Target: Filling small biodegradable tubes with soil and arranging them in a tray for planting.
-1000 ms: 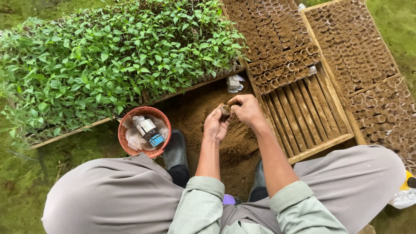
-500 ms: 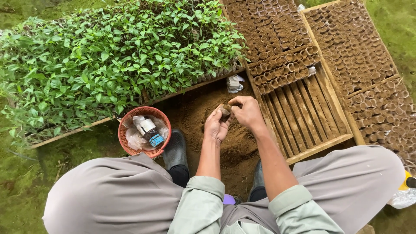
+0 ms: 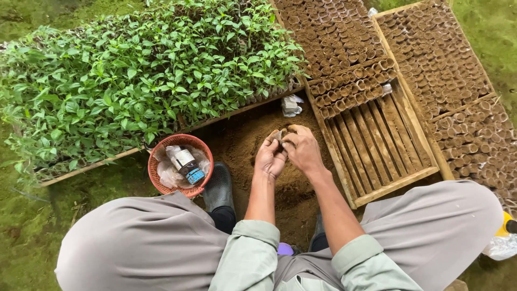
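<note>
1. Soil pot (image 3: 279,134), small and brown, sits between my two hands above the loose soil heap (image 3: 242,145).
2. My left hand (image 3: 269,158) cups it from below, fingers curled narrow around it.
3. My right hand (image 3: 302,149) closes over its top, fingertips pinched on the rim.
4. Slatted wooden tray (image 3: 377,145): far end filled with rows of soil pots, near end bare slats.
5. Second tray (image 3: 441,59), to the right: packed with soil pots.
6. Seedling tray (image 3: 134,81), to the left: dense green seedlings.
7. Red basket (image 3: 156,180) near my left knee: holds a bottle (image 3: 186,163) and crumpled plastic.
</note>
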